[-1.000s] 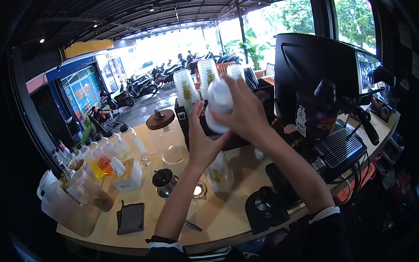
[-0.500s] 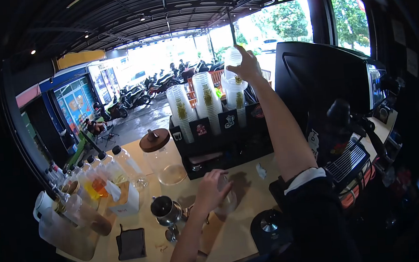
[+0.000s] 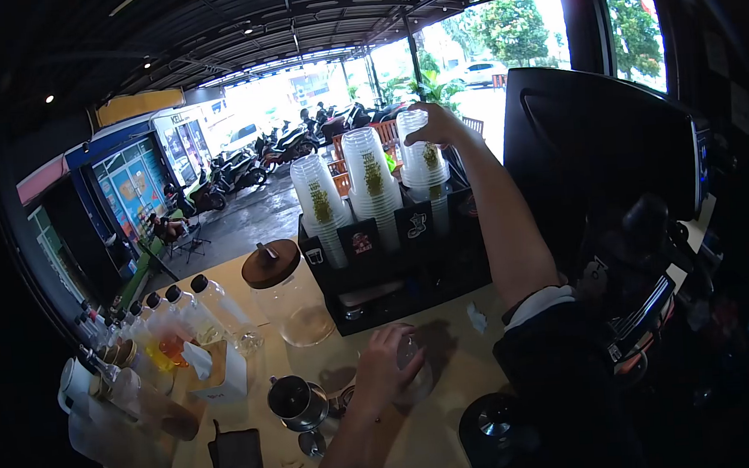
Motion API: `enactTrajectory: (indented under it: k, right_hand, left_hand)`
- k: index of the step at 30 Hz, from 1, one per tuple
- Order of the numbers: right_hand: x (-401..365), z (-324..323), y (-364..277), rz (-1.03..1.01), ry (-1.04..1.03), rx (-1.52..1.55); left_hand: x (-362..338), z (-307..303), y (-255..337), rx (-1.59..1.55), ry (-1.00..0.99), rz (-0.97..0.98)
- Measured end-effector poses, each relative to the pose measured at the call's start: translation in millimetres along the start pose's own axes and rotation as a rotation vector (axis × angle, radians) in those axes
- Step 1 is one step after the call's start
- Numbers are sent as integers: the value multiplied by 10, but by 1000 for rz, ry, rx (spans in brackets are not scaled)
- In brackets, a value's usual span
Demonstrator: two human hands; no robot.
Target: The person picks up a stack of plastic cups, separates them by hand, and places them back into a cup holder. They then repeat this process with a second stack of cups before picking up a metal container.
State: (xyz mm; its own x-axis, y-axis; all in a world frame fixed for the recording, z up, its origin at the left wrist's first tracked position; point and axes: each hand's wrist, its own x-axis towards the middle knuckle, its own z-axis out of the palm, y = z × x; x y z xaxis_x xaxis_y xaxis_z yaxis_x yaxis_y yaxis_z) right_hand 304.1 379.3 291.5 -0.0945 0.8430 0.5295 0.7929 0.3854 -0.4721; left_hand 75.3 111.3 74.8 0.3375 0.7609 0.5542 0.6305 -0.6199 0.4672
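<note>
My right hand [image 3: 438, 127] is raised at the far side of the counter, its fingers wrapped round the top of the right-hand stack of clear plastic cups [image 3: 425, 169]. That stack stands in a black cup holder [image 3: 367, 250]. Lower down, my left hand [image 3: 386, 364] curls round a clear cup [image 3: 416, 384] on the wooden counter; part of the cup is hidden behind the fingers. Left of this hand is a metal pitcher [image 3: 297, 402]. Two more stacks of printed cups, a middle stack [image 3: 371, 170] and a left stack [image 3: 317, 199], fill the holder.
A glass jar with a wooden lid [image 3: 297, 307] stands left of the holder. Several bottles [image 3: 225, 310], a tissue box [image 3: 222, 372] and a dark cloth [image 3: 236, 457] are on the left. A large black machine [image 3: 600, 143] rises at right. A black round base [image 3: 493, 424] is near the front.
My right hand has come down with the clear cup it held above the right stack, which now sits lower on that stack. My left hand stays at the cup on the counter.
</note>
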Motion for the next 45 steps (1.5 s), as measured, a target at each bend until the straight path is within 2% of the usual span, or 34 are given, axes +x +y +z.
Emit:
enactTrajectory:
  k: [1, 2, 5, 9, 17, 19, 22, 34, 37, 41, 42, 45]
  right_hand:
    - [37, 47, 65, -36, 38, -28]
    - [-59, -22, -17, 15, -10, 39]
    - [-126, -60, -41, -14, -18, 92]
    - [-151, -9, -40, 29, -45, -56]
    - [-185, 91, -71, 84, -44, -154]
    - [-175, 136, -41, 23, 4, -255]
    - [-196, 176, -45, 40, 26, -278]
    - [-392, 441, -11, 127, 113, -214]
    - [-644, 381, -336, 217, 179, -280]
    - [-927, 371, -718, 87, 279, -415]
    - [-1077, 343, -839, 33, 246, -390]
    - [-1505, 348, -1119, -76, 147, -386]
  left_hand:
    - [0, 0, 0, -9, 5, -5]
    - [0, 8, -1, -20, 8, -9]
    - [7, 26, -27, 2, 30, 17]
    - [4, 39, -28, -9, 31, 10]
    - [4, 34, -25, -7, 44, 19]
    - [-2, 40, -24, -7, 42, 13]
    - [1, 27, -7, 2, 41, 8]
    - [-22, 12, -14, 18, 39, 16]
    - [-26, 13, -17, 31, 40, 38]
    - [-41, -3, 11, 16, -10, -4]
    - [-41, -2, -1, 11, -12, -25]
    - [-39, 8, -109, -211, 98, 105]
